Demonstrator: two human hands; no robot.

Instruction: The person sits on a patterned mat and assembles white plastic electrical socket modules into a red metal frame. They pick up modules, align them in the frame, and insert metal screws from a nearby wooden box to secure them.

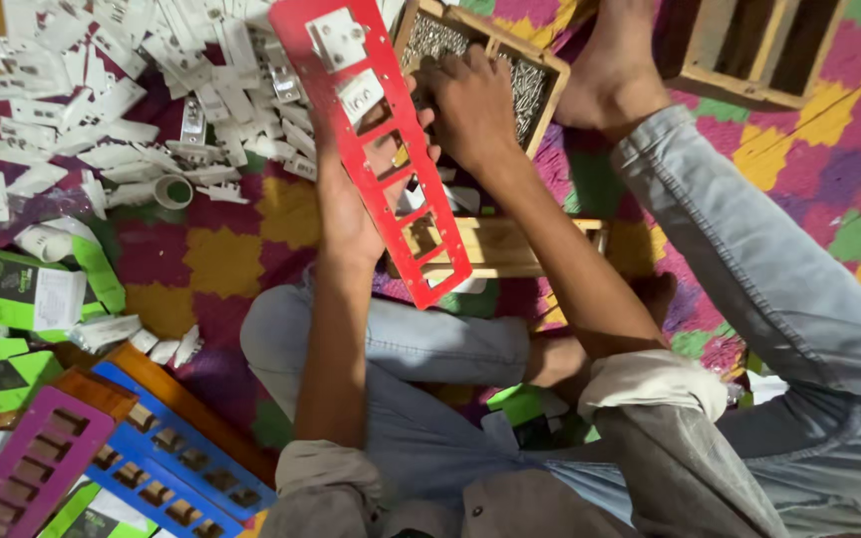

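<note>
My left hand (351, 199) grips a long red plastic panel (376, 149) with rectangular cut-outs, held tilted above my lap. Two white switch modules (336, 38) sit in its upper openings. My right hand (470, 100) is at the panel's right edge, over a wooden tray of small screws (525, 85), with its fingers curled; whether it holds anything is hidden. A wooden box (510, 247) lies beneath the panel's lower end.
A heap of white switch parts (132, 90) covers the upper left of the patterned mat (221, 259). Green and white cartons (12, 289) lie at left. Blue (171, 468) and purple (27, 468) panels are stacked at lower left. My bare foot (615, 70) and another wooden tray (759, 50) are at upper right.
</note>
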